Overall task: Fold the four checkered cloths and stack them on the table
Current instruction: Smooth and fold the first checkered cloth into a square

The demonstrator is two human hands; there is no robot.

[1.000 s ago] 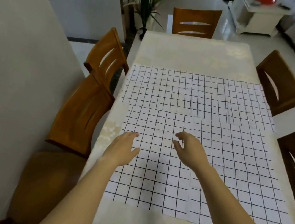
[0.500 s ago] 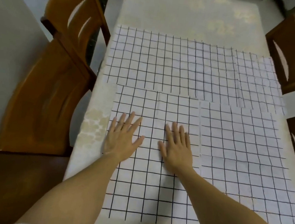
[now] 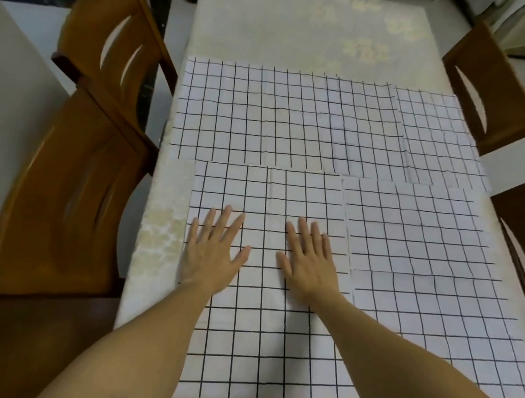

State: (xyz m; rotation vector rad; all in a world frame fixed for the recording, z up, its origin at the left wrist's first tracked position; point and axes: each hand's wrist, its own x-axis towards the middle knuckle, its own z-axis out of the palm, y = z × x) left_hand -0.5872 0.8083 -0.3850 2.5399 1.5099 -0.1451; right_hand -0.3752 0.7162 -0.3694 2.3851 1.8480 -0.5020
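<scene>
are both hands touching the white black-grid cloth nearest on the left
Touching. The head view shows the left hand and right hand lying flat, fingers straight, on the near-left white black-grid cloth, no gap beneath either.

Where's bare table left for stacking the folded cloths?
Widest bare patch: the table beyond the far-left cloth and far-right cloth. A narrow strip runs left of the near-left cloth, where left hand and right hand lie flat. The near-right cloth crowds the right side.
</scene>
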